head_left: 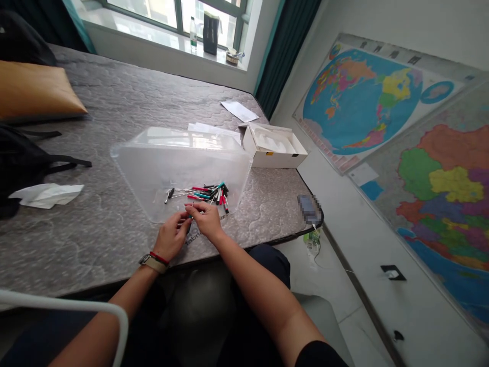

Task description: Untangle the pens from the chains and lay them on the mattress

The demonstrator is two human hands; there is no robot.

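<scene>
My left hand [171, 236] and my right hand [207, 221] meet close together in front of a translucent plastic bin [153, 165]. Their fingers are closed around a slim pen [189, 227] with a dark end and a bit of teal; most of it is hidden by the fingers. Just beyond the hands lies a loose pile of pens and pen parts [216, 194] in black, red, teal and white, at the bin's lower part. One black-capped piece [170, 193] rests apart at the pile's left. Whether the pile is inside the bin or seen through its wall, I cannot tell.
An open white box [277, 159] stands right of the bin, with paper sheets [240, 110] behind. Crumpled tissue [51, 195], a black bag [23, 158] and a tan cushion [36, 90] lie left. A blurred-out device [308, 208] sits near the mattress's right edge.
</scene>
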